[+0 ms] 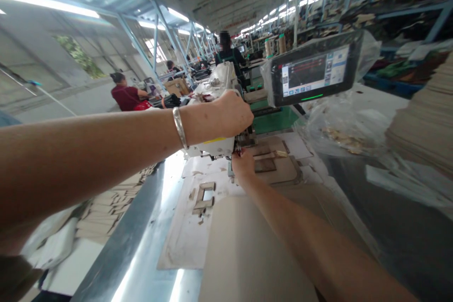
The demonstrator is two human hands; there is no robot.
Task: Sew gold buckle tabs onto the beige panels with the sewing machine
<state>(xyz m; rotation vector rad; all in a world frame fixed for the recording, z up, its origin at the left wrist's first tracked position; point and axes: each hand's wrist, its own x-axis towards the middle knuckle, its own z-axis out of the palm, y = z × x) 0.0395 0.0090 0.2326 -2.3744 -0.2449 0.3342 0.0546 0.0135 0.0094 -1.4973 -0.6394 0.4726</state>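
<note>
My left hand (235, 113), with a silver bangle at the wrist, is curled closed against the front of the white sewing machine head (223, 75). Its fingers face away from me, so what they grip is hidden. Below it, my right hand (243, 164) reaches in beside the needle area, fingers pinched together. Whatever lies between those fingertips is too small to make out. Under the machine sits a template (283, 170) with beige pieces and brown-edged cut-outs. A large beige panel (244, 250) lies nearest me, partly beneath my right forearm.
A plastic-wrapped control screen (311, 75) stands at the back right. Beside it are a clear bag of small pieces (341, 139) and a tall stack of beige panels (424, 113). More beige pieces (102, 207) lie at left. Several people work farther back, one in dark red (123, 96).
</note>
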